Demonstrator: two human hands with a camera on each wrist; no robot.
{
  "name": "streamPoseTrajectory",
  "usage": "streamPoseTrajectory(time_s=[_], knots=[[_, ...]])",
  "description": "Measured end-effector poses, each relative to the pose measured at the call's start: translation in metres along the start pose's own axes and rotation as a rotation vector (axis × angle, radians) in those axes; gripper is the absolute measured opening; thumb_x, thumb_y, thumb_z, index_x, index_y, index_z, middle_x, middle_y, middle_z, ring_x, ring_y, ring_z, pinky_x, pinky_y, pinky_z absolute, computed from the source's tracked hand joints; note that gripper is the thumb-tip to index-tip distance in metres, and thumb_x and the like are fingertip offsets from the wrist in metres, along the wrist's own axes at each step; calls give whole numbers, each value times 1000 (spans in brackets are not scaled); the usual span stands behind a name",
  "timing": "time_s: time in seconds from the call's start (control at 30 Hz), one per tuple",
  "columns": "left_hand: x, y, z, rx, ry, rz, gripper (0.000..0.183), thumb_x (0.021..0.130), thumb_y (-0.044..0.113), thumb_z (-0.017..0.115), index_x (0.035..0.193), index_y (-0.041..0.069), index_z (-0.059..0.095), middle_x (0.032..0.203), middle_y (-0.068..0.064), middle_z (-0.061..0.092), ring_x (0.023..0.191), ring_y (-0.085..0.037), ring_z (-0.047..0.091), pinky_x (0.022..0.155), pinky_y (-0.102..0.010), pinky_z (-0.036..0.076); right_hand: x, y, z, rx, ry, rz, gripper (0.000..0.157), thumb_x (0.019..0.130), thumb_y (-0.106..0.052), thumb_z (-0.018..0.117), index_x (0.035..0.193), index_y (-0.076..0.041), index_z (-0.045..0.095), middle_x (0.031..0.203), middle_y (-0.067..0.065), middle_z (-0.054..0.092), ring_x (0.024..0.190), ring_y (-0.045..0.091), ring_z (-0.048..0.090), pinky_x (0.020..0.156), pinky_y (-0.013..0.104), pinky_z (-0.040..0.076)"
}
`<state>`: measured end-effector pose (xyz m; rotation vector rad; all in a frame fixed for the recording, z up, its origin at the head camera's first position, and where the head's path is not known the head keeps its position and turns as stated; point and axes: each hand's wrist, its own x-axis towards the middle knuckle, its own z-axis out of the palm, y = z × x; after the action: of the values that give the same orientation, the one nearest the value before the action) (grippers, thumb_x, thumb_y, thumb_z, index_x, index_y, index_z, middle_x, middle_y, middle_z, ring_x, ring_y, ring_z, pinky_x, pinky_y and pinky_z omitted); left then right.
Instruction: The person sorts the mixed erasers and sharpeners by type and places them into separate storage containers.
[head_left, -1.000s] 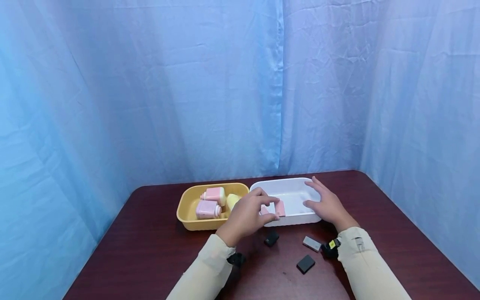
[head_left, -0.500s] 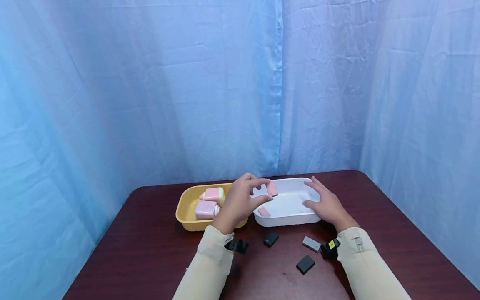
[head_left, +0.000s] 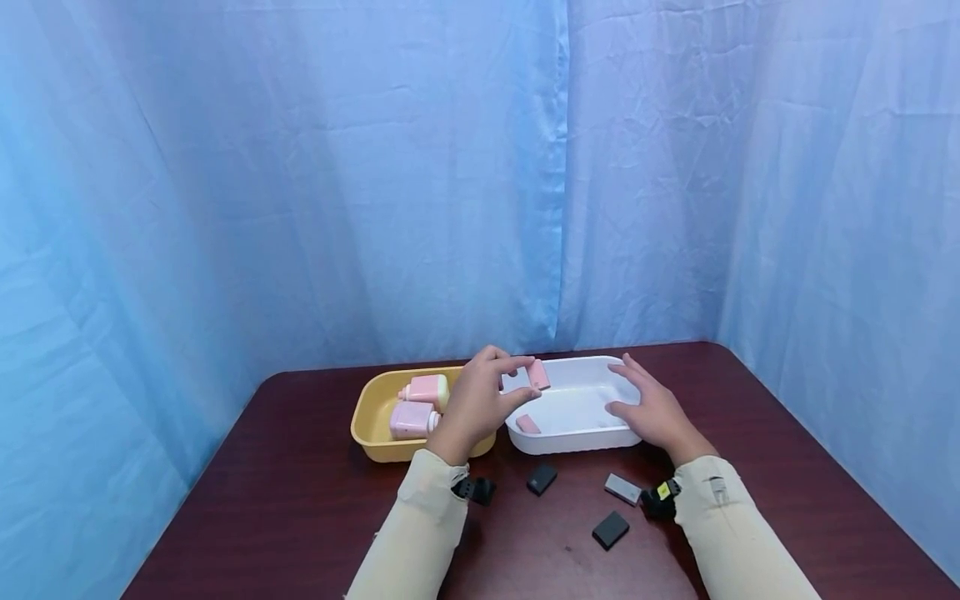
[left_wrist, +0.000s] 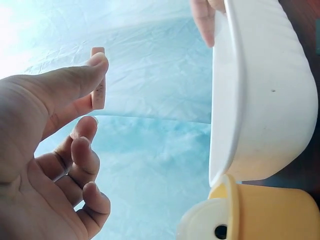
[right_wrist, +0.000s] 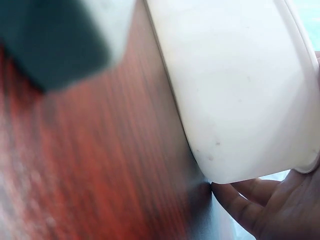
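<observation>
My left hand (head_left: 480, 404) pinches a small flat pink block (head_left: 539, 375) between thumb and forefinger, above the left end of a white plastic basin (head_left: 581, 404). In the left wrist view the block (left_wrist: 99, 97) stands edge-on, with dark marks on its side; the other fingers curl loosely. A second pink block (head_left: 528, 424) lies inside the basin at its near left corner. My right hand (head_left: 656, 408) holds the basin's right end. In the right wrist view, fingers (right_wrist: 245, 207) of this hand lie against the outer end wall.
A yellow basin (head_left: 367, 433) stands left of the white one, holding a pink-labelled bottle (head_left: 430, 389) and a lilac-labelled bottle (head_left: 412, 419). On the table before the white basin lie two black blocks, one left (head_left: 542, 479) and one right (head_left: 611, 529), and a grey block (head_left: 622, 488).
My left hand has lifted the pink block up and away from me, from the basin's near side, then shifted slightly left. The right hand stays at the basin's right end.
</observation>
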<state>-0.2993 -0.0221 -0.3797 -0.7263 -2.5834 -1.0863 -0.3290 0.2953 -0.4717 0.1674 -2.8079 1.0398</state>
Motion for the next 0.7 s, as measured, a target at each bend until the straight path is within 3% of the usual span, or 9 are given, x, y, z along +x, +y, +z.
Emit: streamPoseTrajectory(time_s=[0.2,0.47,0.7], knots=[[1,0,4,11,5,-28,47,89,35,83,132,22,73,107,-1,60,91,-14,55,74,-26,51,2,2,0,-8,4,-2,71,95,-24,72,158,-16,43,174,11,16,155,46,22,116,71,25],[0,-2,9,83,-36,-92,45,90,38,82,132,26,72,111,-1,61,93,-15,59,77,-26,52,3,4,0,-12,3,-7,70,95,-25,71,159,-16,43,174,12,17,155,47,23,116,71,26],[-1,-2,13,108,-63,-105,41,90,37,82,129,27,74,112,-2,62,94,-15,58,78,-30,52,2,3,1,-2,3,0,70,94,-24,71,158,-16,43,174,12,17,155,46,23,117,71,25]])
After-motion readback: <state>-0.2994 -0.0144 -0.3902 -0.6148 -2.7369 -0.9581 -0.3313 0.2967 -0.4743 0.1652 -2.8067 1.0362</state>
